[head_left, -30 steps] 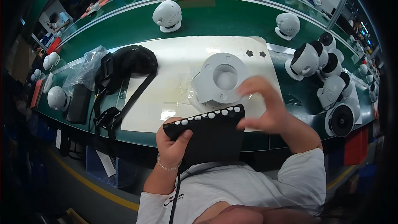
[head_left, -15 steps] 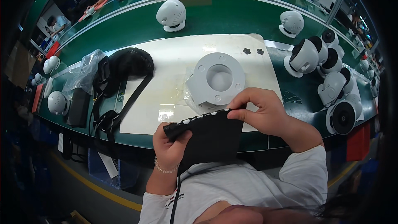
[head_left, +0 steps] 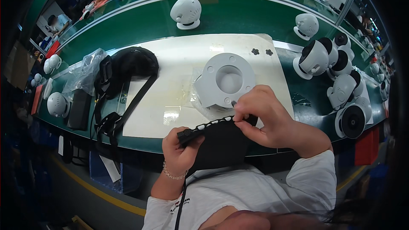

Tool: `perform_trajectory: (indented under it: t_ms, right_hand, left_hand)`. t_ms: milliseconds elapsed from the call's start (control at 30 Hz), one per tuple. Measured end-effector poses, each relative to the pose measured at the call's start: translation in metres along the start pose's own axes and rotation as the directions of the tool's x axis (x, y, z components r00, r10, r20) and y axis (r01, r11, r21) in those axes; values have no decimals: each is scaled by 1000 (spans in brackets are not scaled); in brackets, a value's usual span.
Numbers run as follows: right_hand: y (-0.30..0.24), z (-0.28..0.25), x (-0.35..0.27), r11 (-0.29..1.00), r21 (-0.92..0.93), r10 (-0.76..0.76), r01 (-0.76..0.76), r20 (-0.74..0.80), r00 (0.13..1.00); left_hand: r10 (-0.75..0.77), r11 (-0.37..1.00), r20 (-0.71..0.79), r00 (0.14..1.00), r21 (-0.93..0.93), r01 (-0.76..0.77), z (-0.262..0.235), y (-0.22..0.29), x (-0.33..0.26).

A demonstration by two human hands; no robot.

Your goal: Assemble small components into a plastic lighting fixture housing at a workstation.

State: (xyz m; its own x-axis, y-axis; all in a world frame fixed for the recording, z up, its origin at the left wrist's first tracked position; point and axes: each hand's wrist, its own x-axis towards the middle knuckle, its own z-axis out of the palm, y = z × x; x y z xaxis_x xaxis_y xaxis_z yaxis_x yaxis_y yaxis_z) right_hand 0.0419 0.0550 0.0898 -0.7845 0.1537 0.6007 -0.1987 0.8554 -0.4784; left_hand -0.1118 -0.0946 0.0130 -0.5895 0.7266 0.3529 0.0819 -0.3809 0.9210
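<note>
Grey round housing beyond black pad

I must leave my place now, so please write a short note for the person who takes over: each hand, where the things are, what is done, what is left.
Left hand: grips the left end of the black panel, held over the table edge.
Right hand: fingers pinch the panel's top edge, at its row of white studs.
Grey housing: lies on the white mat, just behind the panel, untouched.
Done: panel is in both hands.
Left: panel is not yet on the housing.
</note>
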Motion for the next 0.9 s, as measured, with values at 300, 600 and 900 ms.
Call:
perform_trajectory:
  t_ms: [300, 600, 900]
  right_hand:
    - [-1, 8, 1, 982, 99, -148, 163, -141, 979]
    - [-3, 12, 4, 945, 179, -276, 275, -19, 961]
    - [50, -17, 53, 852, 376, 419, -363, -77, 905]
  left_hand:
    - [-15, 999, 18, 1000, 33, 15, 2, -1, 0]
    - [-23, 997, 30, 999, 71, 21, 2, -1, 4]
    - [278, 871, 339, 899, 306, -384, 12, -6, 26]
